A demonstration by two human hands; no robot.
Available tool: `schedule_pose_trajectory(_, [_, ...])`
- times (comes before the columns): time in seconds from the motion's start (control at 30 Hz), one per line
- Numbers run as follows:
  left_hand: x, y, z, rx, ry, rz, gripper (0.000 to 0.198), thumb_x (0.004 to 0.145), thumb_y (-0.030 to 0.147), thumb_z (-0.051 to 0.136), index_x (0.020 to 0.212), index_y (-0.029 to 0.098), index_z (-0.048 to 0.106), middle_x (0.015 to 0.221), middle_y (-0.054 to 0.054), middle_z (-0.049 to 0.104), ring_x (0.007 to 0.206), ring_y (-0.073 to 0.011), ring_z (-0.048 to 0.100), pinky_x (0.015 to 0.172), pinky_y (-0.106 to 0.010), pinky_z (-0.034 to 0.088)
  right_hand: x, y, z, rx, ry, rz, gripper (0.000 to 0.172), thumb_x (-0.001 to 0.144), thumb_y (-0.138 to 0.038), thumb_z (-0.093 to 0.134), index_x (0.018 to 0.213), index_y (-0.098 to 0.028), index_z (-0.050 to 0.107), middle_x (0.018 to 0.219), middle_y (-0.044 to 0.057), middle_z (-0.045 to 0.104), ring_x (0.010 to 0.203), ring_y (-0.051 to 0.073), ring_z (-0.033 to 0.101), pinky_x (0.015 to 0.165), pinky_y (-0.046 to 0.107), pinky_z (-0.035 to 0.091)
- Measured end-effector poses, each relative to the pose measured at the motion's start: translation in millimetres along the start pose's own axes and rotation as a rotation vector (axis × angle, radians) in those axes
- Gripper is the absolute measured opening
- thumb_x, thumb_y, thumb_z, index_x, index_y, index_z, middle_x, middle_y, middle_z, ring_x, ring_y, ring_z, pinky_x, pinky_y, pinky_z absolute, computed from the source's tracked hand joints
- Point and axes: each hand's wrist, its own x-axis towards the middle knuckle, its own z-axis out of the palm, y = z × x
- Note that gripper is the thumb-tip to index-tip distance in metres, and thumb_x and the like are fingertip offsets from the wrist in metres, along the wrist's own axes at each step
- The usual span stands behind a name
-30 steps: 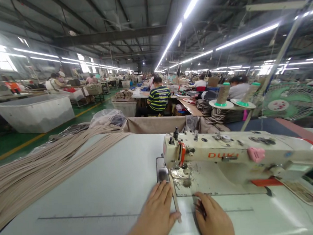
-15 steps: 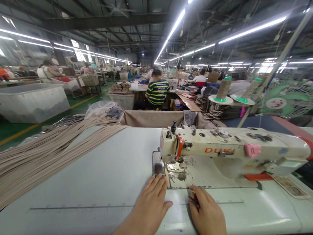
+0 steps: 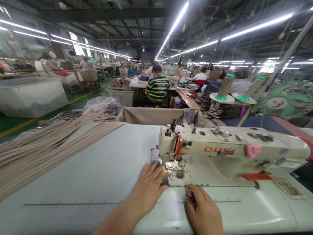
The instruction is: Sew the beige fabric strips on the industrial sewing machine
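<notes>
Lying palm down, the left hand (image 3: 150, 187) was flat and unclenched, fingers extended, fingertips at the near end of a shiny rectangular metal plate (image 3: 155, 155) left of the needle area. Right hand (image 3: 204, 210) was curled round a small dark slim object (image 3: 190, 199), possibly a metal tool, mostly hidden by fingers; hand sat by the near edge of the machine bed. Off-white sewing machine with orange lettering (image 3: 227, 142) stood on the glossy pale-green desk (image 3: 108, 169), its head just beyond the hands. Pink plastic-looking piece (image 3: 253, 150) was on the machine's near side. Long beige strips (image 3: 52, 152) lay bundled across the desk's left, well apart from both hands. Dark printed ruler line (image 3: 71, 203) ran toward the left forearm. Behind: brown thread cones with green bases (image 3: 226, 88), pale-green round fan (image 3: 292, 98) at right, person in a striped shirt (image 3: 157, 89), back turned.
</notes>
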Motion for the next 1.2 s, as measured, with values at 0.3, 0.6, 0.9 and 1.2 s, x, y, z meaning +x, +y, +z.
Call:
schedule_pose_trajectory(0.3, [7.4,-1.4,-4.6,-0.04,-0.04,-0.05,0.049,0.102,0.047,0.054,0.145,0.023,0.051,0.15,-0.005,0.06,0.152,-0.0323,0.037,0.126,-0.059,0.03,-2.0,0.9,2.4,-0.021,-0.02,-0.007,0.034,0.085,-0.015,0.053,0.118,-0.023,0.061,0.095,0.006,0.073,0.082,0.023,0.07,0.072,0.031,0.056])
schedule_pose_trajectory(0.6, [7.8,-1.5,-3.5,-0.05,-0.092,-0.08,0.055,0.1,0.048,0.058,0.148,0.024,0.049,0.156,-0.005,0.054,0.155,-0.0348,0.03,0.128,-0.062,0.025,2.1,-1.8,-0.2,-0.028,0.019,-0.032,0.035,0.081,-0.013,0.053,0.113,-0.023,0.061,0.092,0.006,0.073,0.08,0.024,0.07,0.07,0.033,0.056])
schedule_pose_trajectory(0.9, [40.0,-37.7,7.2,-0.353,-0.054,-0.091,0.034,0.098,0.02,0.051,0.126,0.022,0.07,0.137,-0.009,0.066,0.14,-0.0291,0.052,0.123,-0.052,0.039,2.5,-3.0,-0.8,-0.034,0.024,-0.047,0.035,0.08,-0.012,0.053,0.113,-0.023,0.06,0.091,0.005,0.072,0.078,0.024,0.07,0.069,0.034,0.057])
schedule_pose_trajectory(1.2, [98.6,-73.1,22.8,-0.434,-0.06,0.106,0.039,0.096,0.022,0.059,0.134,0.028,0.067,0.147,-0.003,0.063,0.141,-0.0245,0.051,0.126,-0.043,0.036,1.7,1.0,0.7,-0.01,0.058,-0.037,0.032,0.082,-0.013,0.053,0.112,-0.022,0.061,0.091,0.006,0.073,0.077,0.025,0.07,0.068,0.035,0.057])
